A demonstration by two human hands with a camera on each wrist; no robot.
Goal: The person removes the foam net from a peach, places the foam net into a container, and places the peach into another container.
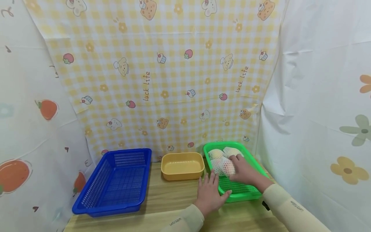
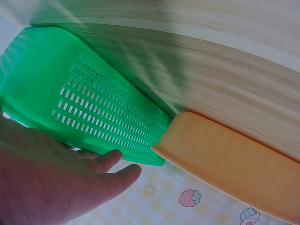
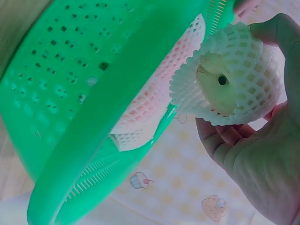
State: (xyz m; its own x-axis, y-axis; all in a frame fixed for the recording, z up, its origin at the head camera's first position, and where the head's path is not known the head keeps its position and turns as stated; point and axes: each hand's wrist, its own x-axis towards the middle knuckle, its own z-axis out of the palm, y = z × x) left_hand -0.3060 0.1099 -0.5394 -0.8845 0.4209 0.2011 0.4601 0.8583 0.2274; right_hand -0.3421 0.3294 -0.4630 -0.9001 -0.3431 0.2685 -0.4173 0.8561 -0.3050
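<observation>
My right hand (image 1: 245, 171) grips a round fruit in a white foam net (image 1: 227, 166) over the green basket (image 1: 242, 197). In the right wrist view, thumb and fingers curl round this netted fruit (image 3: 246, 86), whose pale yellow-green end with a small dark hole shows through the net's mouth. Several more netted fruits (image 1: 216, 155) lie in the basket's far part. My left hand (image 1: 209, 194) is at the basket's near left rim, fingers spread and nothing held. In the left wrist view, its fingers (image 2: 105, 161) extend along the green basket's perforated side (image 2: 89, 105).
A yellow bin (image 1: 182, 176) stands left of the green basket, close against its side. Farther left is a larger blue basket (image 1: 114, 206) with nothing in it. All stand on a wood-grain table (image 1: 165, 199), with a checked cloth (image 1: 174, 71) hanging behind.
</observation>
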